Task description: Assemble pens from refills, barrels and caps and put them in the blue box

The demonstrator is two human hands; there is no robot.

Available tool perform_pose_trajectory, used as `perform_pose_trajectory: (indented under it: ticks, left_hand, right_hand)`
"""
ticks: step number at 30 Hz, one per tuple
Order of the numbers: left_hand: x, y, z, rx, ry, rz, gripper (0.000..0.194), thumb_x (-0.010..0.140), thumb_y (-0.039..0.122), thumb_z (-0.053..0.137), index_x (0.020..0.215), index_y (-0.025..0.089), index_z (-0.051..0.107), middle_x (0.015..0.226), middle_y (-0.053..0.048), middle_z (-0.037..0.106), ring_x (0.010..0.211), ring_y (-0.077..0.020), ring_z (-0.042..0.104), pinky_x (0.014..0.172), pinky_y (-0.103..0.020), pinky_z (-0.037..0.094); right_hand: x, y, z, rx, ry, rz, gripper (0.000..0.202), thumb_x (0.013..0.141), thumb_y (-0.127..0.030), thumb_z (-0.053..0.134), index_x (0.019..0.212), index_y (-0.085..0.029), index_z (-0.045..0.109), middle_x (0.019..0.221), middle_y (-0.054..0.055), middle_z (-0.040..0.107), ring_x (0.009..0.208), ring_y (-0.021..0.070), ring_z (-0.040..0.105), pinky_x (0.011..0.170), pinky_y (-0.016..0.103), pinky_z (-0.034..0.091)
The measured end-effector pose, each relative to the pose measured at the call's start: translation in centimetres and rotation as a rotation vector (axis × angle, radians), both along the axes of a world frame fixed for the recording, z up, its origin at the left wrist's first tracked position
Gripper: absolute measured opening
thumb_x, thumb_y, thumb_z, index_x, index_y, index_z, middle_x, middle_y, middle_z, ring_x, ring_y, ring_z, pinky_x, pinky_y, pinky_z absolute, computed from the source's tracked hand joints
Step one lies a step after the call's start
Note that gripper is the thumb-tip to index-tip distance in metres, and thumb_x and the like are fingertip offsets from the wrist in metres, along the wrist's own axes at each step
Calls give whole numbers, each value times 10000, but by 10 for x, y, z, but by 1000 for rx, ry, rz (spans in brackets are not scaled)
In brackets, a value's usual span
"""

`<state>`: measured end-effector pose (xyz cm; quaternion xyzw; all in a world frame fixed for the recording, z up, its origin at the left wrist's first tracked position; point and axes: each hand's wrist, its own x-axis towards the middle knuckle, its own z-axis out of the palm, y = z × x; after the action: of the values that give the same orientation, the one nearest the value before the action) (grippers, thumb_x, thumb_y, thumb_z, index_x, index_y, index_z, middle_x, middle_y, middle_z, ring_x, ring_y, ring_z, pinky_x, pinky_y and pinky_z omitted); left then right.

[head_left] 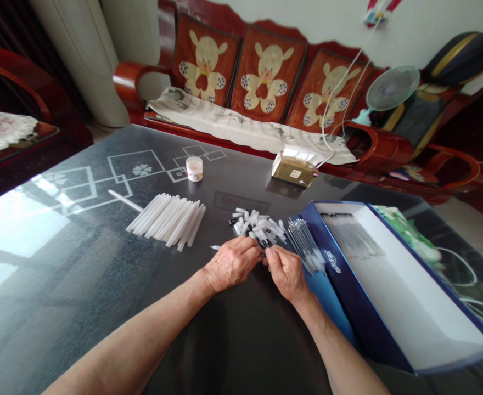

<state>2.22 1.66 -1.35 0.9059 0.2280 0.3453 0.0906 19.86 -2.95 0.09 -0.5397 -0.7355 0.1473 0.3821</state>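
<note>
My left hand (235,262) is closed around a slim pen, most of it hidden by the fingers. Its pale pointed tip (215,247) sticks out to the left of the knuckles. Close beside it, my right hand (286,270) pinches at a small dark piece (263,255), largely covered by the fingertips, so its kind is unclear. Just beyond both hands lies a loose heap of small white and black pen caps (260,225). To the right of the heap is a bundle of thin pen refills (305,244). White pen barrels (167,219) lie side by side on the left.
A blue box (398,291) with a white inside holds a row of thin clear sticks (354,236). A small round tub (194,169) and a tissue box (295,169) stand farther back on the dark glossy table (101,307). A green-and-white packet (408,233) lies behind the box.
</note>
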Motion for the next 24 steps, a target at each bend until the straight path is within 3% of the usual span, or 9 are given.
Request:
perform_pose_trajectory:
  ticks: [4,8,11,13,15,18,21,24]
  left_hand:
    - [0,0,1,-5,7,7,228,968,232,418,962,138,625,880,-70,616,815,-177,564,782,-308,504]
    - [-1,0,4,43,-23,41,208,956,224,442,1041,152,617,962,-85,632,860,-186,578,805,-331,498]
    - [-2,-1,5,79,-165,142,220,923,272,523,1093,160,605,1064,-114,630,948,-213,581,844,-368,491]
    - [-3,-2,5,11,-295,200,184,916,305,535,986,167,634,937,-89,652,863,-189,595,791,-328,498]
    - [-2,-1,4,-185,-410,248,226,925,340,517,854,173,651,762,-43,637,719,-148,590,695,-269,487]
    - [-1,4,3,-637,-605,296,331,921,431,510,819,161,671,630,-1,593,546,-101,537,559,-220,438]
    - [1,12,2,-991,-854,240,385,866,506,568,847,136,673,596,11,584,467,-78,494,490,-206,409]
    - [1,19,1,-1206,-1026,149,401,788,522,650,811,121,652,586,7,589,499,-94,542,491,-201,426]
  right_hand:
    - [0,-1,2,26,5,26,184,925,-250,463,786,-186,565,713,19,568,651,140,542,633,268,415]
    - [-2,-1,5,5,41,8,190,914,-278,500,769,-188,583,706,19,589,642,140,552,626,267,428]
    - [1,0,3,-30,152,-139,237,928,-341,488,783,-191,602,665,14,607,604,141,558,594,263,435]
    - [4,0,0,-46,276,-258,270,935,-387,473,806,-190,605,643,10,613,582,142,561,571,259,442]
    - [6,-1,-3,-63,388,-307,296,942,-413,454,824,-187,605,639,10,616,579,141,568,556,254,446]
    - [0,-4,-2,-91,407,-230,302,942,-411,457,808,-187,611,625,4,608,582,135,575,556,246,441]
    - [-11,-7,3,-119,336,-116,316,938,-392,467,748,-185,611,600,-3,602,558,124,573,568,242,441]
    - [-19,-8,6,-182,319,-53,368,952,-387,433,695,-181,598,555,-7,588,508,117,565,554,237,446]
